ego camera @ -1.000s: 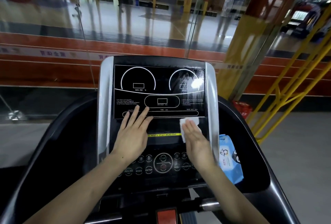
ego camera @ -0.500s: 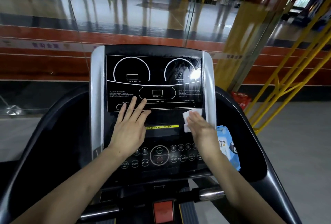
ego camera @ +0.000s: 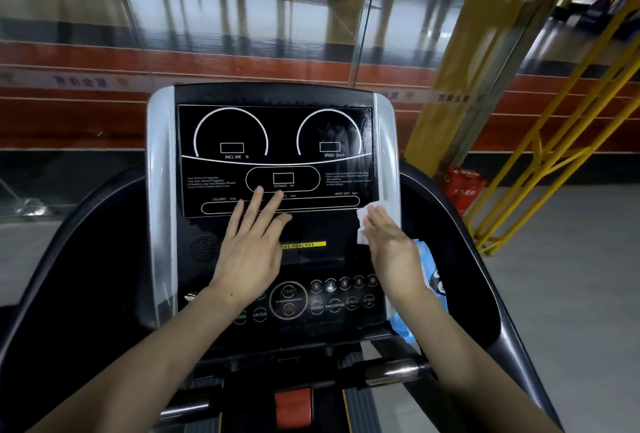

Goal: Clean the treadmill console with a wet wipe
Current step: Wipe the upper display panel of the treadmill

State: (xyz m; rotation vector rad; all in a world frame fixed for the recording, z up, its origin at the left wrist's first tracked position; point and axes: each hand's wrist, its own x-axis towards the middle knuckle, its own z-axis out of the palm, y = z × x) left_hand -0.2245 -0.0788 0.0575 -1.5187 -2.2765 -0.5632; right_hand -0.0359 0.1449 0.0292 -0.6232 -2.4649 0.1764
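The treadmill console [ego camera: 277, 141] is a black display panel between silver side strips, with a button panel below it. My left hand [ego camera: 252, 245] lies flat on the console's lower middle, fingers straight, fingertips on the display's bottom edge. My right hand [ego camera: 391, 245] presses a white wet wipe [ego camera: 363, 221] with straight fingers against the lower right corner of the display, beside the right silver strip. Most of the wipe is hidden under the fingers.
A blue wet-wipe pack [ego camera: 426, 294] sits in the right tray of the console, just behind my right wrist. A red safety key [ego camera: 292, 405] is below the buttons. Glass wall ahead, yellow railing [ego camera: 540, 155] and a red box [ego camera: 464, 186] at right.
My right hand has slid the wipe rightward along the display's lower edge to its right corner. The left hand has stayed flat in place. The camera view shifted downward.
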